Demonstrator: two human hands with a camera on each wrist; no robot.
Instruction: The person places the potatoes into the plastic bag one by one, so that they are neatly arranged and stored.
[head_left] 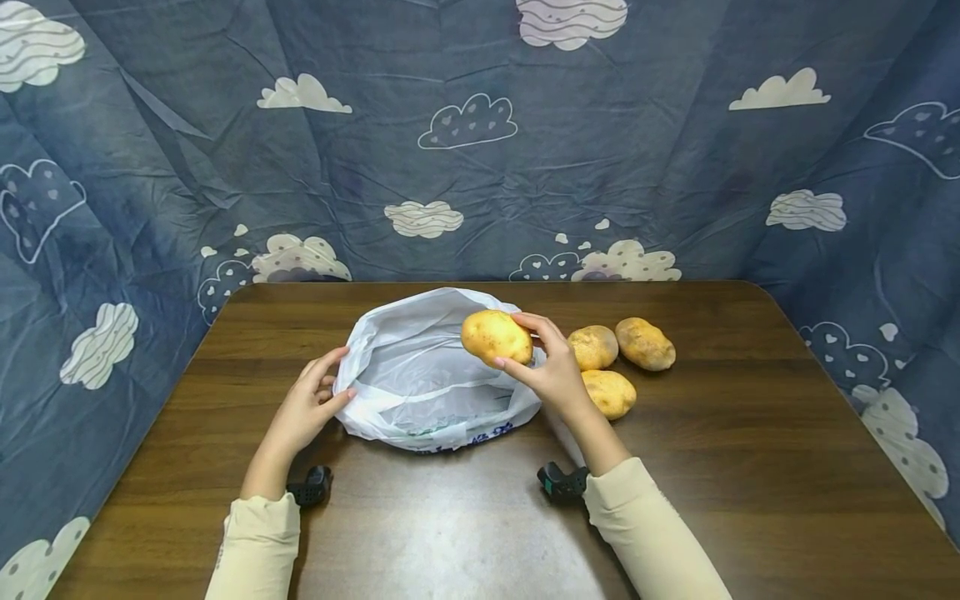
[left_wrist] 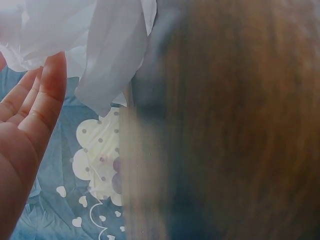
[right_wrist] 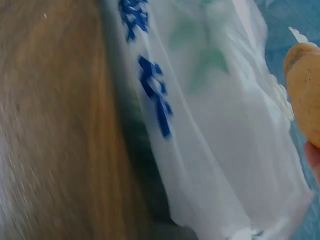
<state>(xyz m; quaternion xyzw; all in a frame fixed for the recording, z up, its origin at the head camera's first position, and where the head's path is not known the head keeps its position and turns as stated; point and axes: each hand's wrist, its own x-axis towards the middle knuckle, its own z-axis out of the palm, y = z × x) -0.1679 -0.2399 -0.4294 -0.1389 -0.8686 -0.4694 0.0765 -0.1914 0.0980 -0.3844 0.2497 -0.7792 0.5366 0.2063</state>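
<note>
White plastic bag point(head_left: 427, 375) with blue lettering and faint green print. Yellow-brown potatoes point(head_left: 495, 336) on a dark brown wood-grain counter point(head_left: 750, 433). Behind, a blue cloth backdrop point(head_left: 600, 150) patterned with white clouds; cream sleeves point(head_left: 258, 542).

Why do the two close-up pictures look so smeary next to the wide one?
Head view: sharp, evenly lit, with soft glare on the table. Left wrist view: table a brown blur, left hand fairly clear. Right wrist view: bag and potato soft, table streaked by motion.
</note>
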